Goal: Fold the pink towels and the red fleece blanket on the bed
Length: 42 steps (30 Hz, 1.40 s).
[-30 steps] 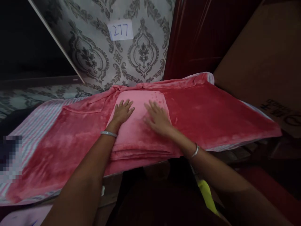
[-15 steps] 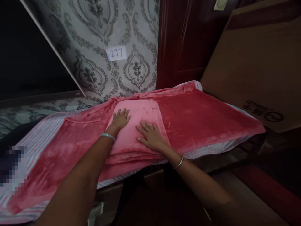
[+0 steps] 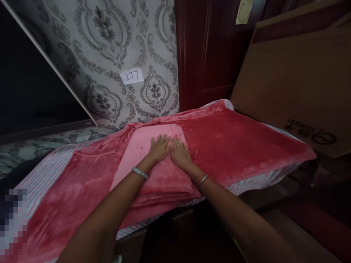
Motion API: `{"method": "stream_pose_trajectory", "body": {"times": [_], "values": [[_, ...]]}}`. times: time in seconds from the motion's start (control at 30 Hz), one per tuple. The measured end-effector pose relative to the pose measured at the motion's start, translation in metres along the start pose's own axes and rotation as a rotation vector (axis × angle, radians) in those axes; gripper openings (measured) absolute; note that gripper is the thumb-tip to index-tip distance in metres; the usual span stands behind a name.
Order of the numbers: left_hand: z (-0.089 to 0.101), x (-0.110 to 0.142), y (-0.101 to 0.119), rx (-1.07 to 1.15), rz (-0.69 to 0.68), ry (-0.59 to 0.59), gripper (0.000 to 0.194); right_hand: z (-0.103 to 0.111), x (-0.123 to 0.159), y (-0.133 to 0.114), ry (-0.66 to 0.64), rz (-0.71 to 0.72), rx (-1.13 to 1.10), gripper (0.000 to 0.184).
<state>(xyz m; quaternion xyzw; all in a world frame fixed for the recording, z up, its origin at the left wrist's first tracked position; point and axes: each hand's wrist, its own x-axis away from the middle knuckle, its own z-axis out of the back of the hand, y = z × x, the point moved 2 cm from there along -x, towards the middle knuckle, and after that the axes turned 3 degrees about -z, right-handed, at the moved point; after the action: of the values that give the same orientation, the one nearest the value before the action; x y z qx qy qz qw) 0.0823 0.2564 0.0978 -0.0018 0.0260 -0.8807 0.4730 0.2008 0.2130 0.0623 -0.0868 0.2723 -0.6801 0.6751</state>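
A folded pink plush blanket [image 3: 134, 146] lies in a thick, layered stack in the middle of a spread red plush cover [image 3: 233, 142]. My left hand [image 3: 159, 148] rests flat on its top, fingers stretched out and pointing away from me. Close beside it, my right hand [image 3: 180, 153] lies palm down on the same blanket, fingers straight. The two hands nearly touch at the fingertips. Neither one grips anything. A band circles each wrist.
Blue, white and pink striped cloth [image 3: 52, 171] shows under the red cover's edges. A cardboard box [image 3: 296, 80] stands at the right, by a dark red door [image 3: 204, 51]. At the left is a dark screen [image 3: 35, 76]. A paper marked 277 [image 3: 131, 76] is on the patterned wall.
My left hand has slid right across the blanket, up to my right hand. My right hand went from blurred to lying flat. The camera view has tilted up.
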Motion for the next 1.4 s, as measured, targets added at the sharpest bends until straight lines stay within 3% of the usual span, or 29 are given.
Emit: {"method": "stream_pose_trajectory", "body": {"times": [0.17,0.5,0.6,0.73,0.87,0.93,1.07,1.2,1.4], "values": [[-0.024,0.005,0.000,-0.058,-0.031,0.093,0.061,-0.019,0.008,0.010,-0.020,0.005,0.041,0.060],[-0.024,0.005,0.001,-0.021,-0.015,0.087,0.061,-0.020,0.008,0.011,-0.007,0.002,0.031,0.061],[-0.021,0.002,-0.002,0.010,-0.002,0.035,0.060,-0.020,0.001,0.012,-0.016,-0.030,-0.007,0.061],[0.001,-0.011,-0.014,0.118,0.019,-0.080,0.055,-0.010,-0.035,0.002,0.104,-0.096,-0.192,0.069],[0.030,-0.037,-0.029,0.119,0.049,-0.008,0.053,-0.004,-0.094,-0.014,0.301,-0.171,-0.454,0.069],[0.033,-0.051,-0.035,0.106,0.065,0.024,0.054,-0.009,-0.117,-0.016,0.348,-0.230,-0.540,0.069],[0.009,-0.067,-0.041,0.058,0.098,0.042,0.056,-0.037,-0.132,-0.007,0.335,-0.304,-0.652,0.070],[-0.019,-0.066,-0.044,0.034,0.117,0.074,0.058,-0.059,-0.128,0.000,0.345,-0.307,-0.557,0.072],[-0.021,-0.069,-0.047,0.079,0.092,0.068,0.059,-0.063,-0.128,-0.003,0.351,-0.282,-0.520,0.067]]}}
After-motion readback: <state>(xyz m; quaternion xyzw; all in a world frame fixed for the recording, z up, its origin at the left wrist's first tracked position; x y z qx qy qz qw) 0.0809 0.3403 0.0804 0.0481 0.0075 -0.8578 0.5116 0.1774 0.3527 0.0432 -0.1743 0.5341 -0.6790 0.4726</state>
